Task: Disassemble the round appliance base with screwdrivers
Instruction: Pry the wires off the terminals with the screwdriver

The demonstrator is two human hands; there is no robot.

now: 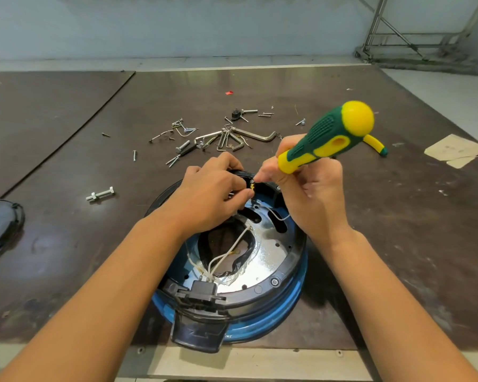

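The round appliance base (273, 274), blue outside with a black ring and shiny metal inside, lies near the table's front edge with white wires (226, 255) across its open middle. My left hand (210, 194) pinches a small brass part at the base's far rim. My right hand (309, 194) grips a green and yellow screwdriver (329, 136), handle tilted up to the right, its tip hidden behind my fingers at that same spot. A second screwdriver's handle (375, 144) lies on the table behind it.
Loose screws, bolts and hex keys (221, 136) are scattered on the dark table (66, 244) beyond the base. A long bolt (100, 194) lies to the left. A black cover (0, 227) sits at the left edge. Paper scraps (453, 150) lie at right.
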